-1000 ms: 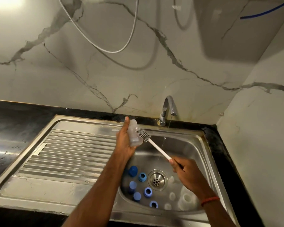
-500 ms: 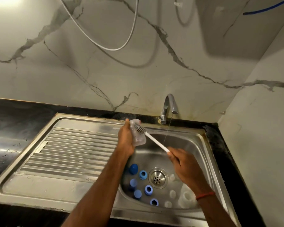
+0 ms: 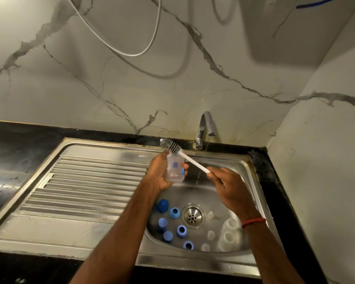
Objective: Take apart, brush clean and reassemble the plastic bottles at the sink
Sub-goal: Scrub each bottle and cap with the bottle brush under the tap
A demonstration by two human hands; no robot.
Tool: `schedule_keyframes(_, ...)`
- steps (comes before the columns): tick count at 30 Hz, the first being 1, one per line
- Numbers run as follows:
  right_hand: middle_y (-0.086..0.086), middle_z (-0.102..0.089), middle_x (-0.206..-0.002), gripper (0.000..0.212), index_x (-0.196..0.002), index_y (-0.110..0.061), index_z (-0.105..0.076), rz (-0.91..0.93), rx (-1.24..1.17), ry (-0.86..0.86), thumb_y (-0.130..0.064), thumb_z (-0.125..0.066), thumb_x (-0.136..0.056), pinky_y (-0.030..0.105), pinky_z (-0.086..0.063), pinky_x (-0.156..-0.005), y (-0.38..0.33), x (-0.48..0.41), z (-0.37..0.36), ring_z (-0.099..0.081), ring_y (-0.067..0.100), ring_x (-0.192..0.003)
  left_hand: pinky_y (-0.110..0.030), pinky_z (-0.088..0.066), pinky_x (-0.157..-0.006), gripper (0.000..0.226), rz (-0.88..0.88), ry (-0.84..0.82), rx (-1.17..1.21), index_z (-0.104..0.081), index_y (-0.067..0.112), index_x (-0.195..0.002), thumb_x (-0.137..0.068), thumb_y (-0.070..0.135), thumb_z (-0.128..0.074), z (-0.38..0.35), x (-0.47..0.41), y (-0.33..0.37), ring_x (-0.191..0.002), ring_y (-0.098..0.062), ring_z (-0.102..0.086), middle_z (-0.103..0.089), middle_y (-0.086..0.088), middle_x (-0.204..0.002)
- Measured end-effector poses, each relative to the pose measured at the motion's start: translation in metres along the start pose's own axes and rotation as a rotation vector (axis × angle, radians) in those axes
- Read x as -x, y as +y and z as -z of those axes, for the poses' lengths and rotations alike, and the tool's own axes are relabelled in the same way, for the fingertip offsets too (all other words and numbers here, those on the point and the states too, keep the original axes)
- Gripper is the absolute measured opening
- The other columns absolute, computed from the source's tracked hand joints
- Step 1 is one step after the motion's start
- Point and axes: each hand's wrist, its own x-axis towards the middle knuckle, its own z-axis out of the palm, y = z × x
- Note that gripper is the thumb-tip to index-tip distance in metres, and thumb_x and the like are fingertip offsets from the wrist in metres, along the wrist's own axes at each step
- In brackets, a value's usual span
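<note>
A clear plastic bottle [image 3: 174, 170] is held upright above the drain [image 3: 193, 215], clasped by the left grip [image 3: 160, 175]. A white brush [image 3: 188, 158] is pinched by its handle in the right grip [image 3: 228, 185], bristles at the bottle's top. Left of the drain blue caps [image 3: 174, 212] are seen, right of it clear parts [image 3: 228, 236].

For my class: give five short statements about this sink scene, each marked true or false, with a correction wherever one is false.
1. The left hand holds a clear plastic bottle. True.
2. The right hand holds a sponge. False: it grips a bottle brush by its white handle.
3. The bristles are inside the bottle. False: they are outside it, at its upper end.
4. Water runs from the tap. True.
5. Blue bottle parts lie in the sink basin beside the drain. True.
</note>
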Motion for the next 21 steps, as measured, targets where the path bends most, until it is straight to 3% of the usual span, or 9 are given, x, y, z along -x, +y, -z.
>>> schedule_keyframes(2,0.001,-0.060,-0.079,0.032,-0.120,-0.017,-0.070,-0.057,-0.052,-0.011,-0.034,-0.051,-0.100,0.039,-0.053,-0.065,0.010,0.012,0.003,-0.059,0.015,-0.071,-0.035,-0.054,-0.062,0.050,0.019,0.034,0.134,-0.065,0.006,-0.115,-0.099,0.052,-0.052,0.008,-0.002,0.009,-0.067,-0.022,-0.064,-0.071,-0.016,-0.082)
schedule_keyframes(5,-0.005,-0.056,-0.071,0.024,-0.106,-0.028,-0.071,-0.087,-0.142,-0.049,-0.037,-0.052,-0.097,0.028,-0.049,-0.063,0.014,0.033,0.006,-0.056,0.012,-0.068,-0.033,-0.059,-0.061,0.072,0.044,0.032,0.270,-0.063,0.010,-0.120,-0.084,0.072,-0.059,0.019,-0.001,0.012,-0.073,-0.023,-0.065,-0.071,-0.014,-0.082)
schedule_keyframes(8,-0.006,-0.054,-0.064,0.016,-0.098,-0.029,-0.070,-0.073,-0.181,-0.071,-0.026,-0.055,-0.100,0.023,-0.045,-0.057,0.000,0.026,-0.008,-0.054,0.010,-0.062,-0.034,-0.059,-0.070,0.088,0.051,-0.021,0.274,-0.063,0.007,-0.111,-0.064,0.082,-0.065,0.011,0.002,0.003,-0.074,-0.023,-0.064,-0.068,-0.015,-0.081)
schedule_keyframes(10,-0.009,-0.054,-0.063,0.017,-0.103,-0.025,-0.071,-0.098,-0.187,-0.074,-0.023,-0.055,-0.101,0.019,-0.041,-0.055,-0.009,0.016,-0.013,-0.052,0.007,-0.059,-0.033,-0.056,-0.072,0.080,0.037,-0.054,0.293,-0.062,0.007,-0.105,-0.064,0.075,-0.071,0.007,0.001,0.000,-0.069,-0.020,-0.062,-0.066,-0.011,-0.078)
schedule_keyframes(13,-0.005,-0.059,-0.065,0.020,-0.111,-0.019,-0.073,-0.065,-0.230,-0.120,-0.022,-0.056,-0.101,0.027,-0.047,-0.058,-0.011,0.018,-0.008,-0.056,0.012,-0.060,-0.035,-0.055,-0.077,0.065,0.021,-0.063,0.353,-0.062,0.010,-0.107,-0.071,0.061,-0.079,0.018,-0.003,0.010,-0.075,-0.022,-0.063,-0.067,-0.009,-0.083)
schedule_keyframes(16,-0.009,-0.053,-0.061,0.018,-0.101,-0.021,-0.074,-0.078,-0.256,-0.173,-0.021,-0.056,-0.100,0.026,-0.047,-0.057,-0.001,0.030,-0.002,-0.052,0.008,-0.057,-0.039,-0.061,-0.075,0.069,0.019,-0.025,0.402,-0.061,0.007,-0.117,-0.074,0.057,-0.080,0.028,-0.002,0.011,-0.083,-0.029,-0.067,-0.069,-0.015,-0.093)
schedule_keyframes(19,-0.007,-0.050,-0.058,0.020,-0.090,-0.019,-0.069,-0.077,-0.190,-0.123,-0.024,-0.054,-0.101,0.035,-0.046,-0.054,-0.001,0.021,-0.007,-0.049,0.010,-0.054,-0.033,-0.061,-0.067,0.057,0.050,-0.051,0.460,-0.063,0.008,-0.109,-0.082,0.056,-0.073,0.016,0.000,0.000,-0.074,-0.023,-0.067,-0.069,-0.012,-0.085)
schedule_keyframes(21,-0.008,-0.049,-0.059,0.020,-0.092,-0.019,-0.069,-0.065,-0.170,-0.085,-0.026,-0.052,-0.102,0.034,-0.044,-0.054,-0.008,0.013,-0.009,-0.047,0.009,-0.054,-0.032,-0.059,-0.067,0.051,0.043,-0.012,0.476,-0.064,0.007,-0.106,-0.087,0.055,-0.069,0.006,-0.002,-0.003,-0.074,-0.022,-0.066,-0.070,-0.012,-0.080)
